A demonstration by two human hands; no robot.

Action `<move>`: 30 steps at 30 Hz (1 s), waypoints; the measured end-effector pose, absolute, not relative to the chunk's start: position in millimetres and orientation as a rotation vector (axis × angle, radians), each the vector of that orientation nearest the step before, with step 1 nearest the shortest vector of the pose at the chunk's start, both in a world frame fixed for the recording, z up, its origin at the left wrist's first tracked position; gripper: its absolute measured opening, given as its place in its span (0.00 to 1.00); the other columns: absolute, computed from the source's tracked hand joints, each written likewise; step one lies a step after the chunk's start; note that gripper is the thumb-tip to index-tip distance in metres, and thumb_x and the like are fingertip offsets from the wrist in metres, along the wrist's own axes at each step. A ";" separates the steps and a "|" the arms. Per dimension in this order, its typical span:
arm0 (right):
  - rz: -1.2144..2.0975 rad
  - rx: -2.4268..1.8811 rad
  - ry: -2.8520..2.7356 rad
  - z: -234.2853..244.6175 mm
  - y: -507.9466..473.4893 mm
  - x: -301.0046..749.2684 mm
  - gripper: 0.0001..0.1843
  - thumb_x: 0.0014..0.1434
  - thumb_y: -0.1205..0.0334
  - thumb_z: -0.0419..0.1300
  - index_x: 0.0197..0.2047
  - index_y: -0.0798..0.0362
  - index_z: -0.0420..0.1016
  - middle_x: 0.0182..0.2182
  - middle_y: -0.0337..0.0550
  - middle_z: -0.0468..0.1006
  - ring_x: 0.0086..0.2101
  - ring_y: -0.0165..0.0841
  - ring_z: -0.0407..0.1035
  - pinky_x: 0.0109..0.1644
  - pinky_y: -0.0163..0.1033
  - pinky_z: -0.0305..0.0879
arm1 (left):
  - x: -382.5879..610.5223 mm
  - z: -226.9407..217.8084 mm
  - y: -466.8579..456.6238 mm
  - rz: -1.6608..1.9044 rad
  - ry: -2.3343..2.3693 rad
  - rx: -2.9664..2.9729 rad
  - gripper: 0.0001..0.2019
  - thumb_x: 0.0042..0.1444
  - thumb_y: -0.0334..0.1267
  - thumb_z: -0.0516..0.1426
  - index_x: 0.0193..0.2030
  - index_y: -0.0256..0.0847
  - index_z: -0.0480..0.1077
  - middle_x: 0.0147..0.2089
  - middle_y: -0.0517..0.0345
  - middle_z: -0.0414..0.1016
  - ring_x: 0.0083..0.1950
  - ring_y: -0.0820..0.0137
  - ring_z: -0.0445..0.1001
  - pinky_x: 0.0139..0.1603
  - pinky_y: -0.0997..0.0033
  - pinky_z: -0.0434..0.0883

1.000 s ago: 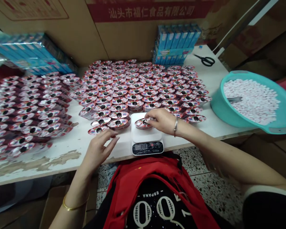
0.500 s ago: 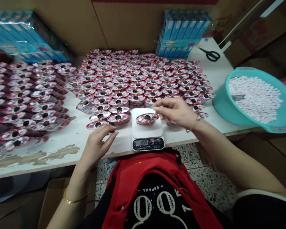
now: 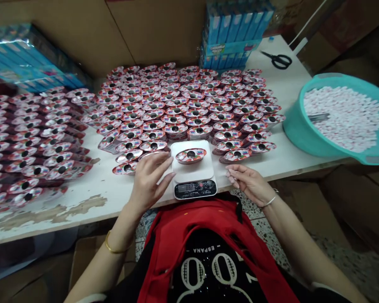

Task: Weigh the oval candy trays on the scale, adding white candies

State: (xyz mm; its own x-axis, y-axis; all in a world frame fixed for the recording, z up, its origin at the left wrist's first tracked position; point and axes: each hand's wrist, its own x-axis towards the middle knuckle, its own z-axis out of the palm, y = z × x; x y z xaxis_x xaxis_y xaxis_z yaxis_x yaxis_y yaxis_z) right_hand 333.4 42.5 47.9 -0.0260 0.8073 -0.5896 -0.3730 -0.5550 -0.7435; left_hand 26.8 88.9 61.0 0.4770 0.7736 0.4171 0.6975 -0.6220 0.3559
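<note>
A white kitchen scale (image 3: 194,174) with a dark display panel lies at the table's front edge. On its plate stands a red-and-white printed pouch (image 3: 191,156) with an oval top and a dark round opening. My left hand (image 3: 150,179) hovers at the scale's left side, thumb and fingers apart, holding nothing that I can see. To the right of the scale is my right hand (image 3: 251,183), its fingertips drawn together; whatever they may hold is too small to make out. Rows of similar pouches (image 3: 175,126) stand close behind the scale.
More pouches (image 3: 27,145) fill the table's left side, some with white pieces in their openings. A turquoise basin (image 3: 303,136) of small white wrapped pieces (image 3: 344,118) and a metal utensil stands at right. Scissors (image 3: 281,62) lie behind. Blue boxes (image 3: 230,40) are stacked at the back.
My right hand has drawn back from above the pouch to the scale's right side. My left hand has moved right, nearer the scale. The pouch remains on the scale; the display reading differs.
</note>
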 end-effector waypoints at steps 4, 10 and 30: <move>1.710 -1.353 -0.409 25.9 40.4 332.7 0.19 0.42 0.59 0.74 0.36 0.57 0.78 0.28 0.40 0.75 0.25 0.22 0.63 0.24 0.26 0.57 | 45.6 56.6 89.4 0.737 1.286 2.702 0.26 0.58 0.42 0.58 0.63 0.48 0.60 0.66 0.47 0.62 0.66 0.57 0.59 0.63 0.51 0.58; 1.745 -1.316 -0.366 17.5 40.5 328.6 0.19 0.41 0.58 0.74 0.36 0.57 0.77 0.26 0.39 0.74 0.24 0.22 0.63 0.23 0.27 0.56 | 54.9 52.9 88.6 0.704 1.340 2.702 0.24 0.59 0.42 0.57 0.62 0.48 0.60 0.64 0.48 0.65 0.66 0.58 0.60 0.64 0.53 0.55; 1.974 -0.861 -0.025 56.6 43.9 255.0 0.13 0.51 0.57 0.70 0.35 0.57 0.79 0.25 0.37 0.69 0.25 0.23 0.62 0.24 0.26 0.60 | 97.6 90.9 105.4 0.474 1.223 2.580 0.29 0.56 0.51 0.58 0.61 0.43 0.60 0.62 0.44 0.64 0.61 0.56 0.62 0.60 0.52 0.59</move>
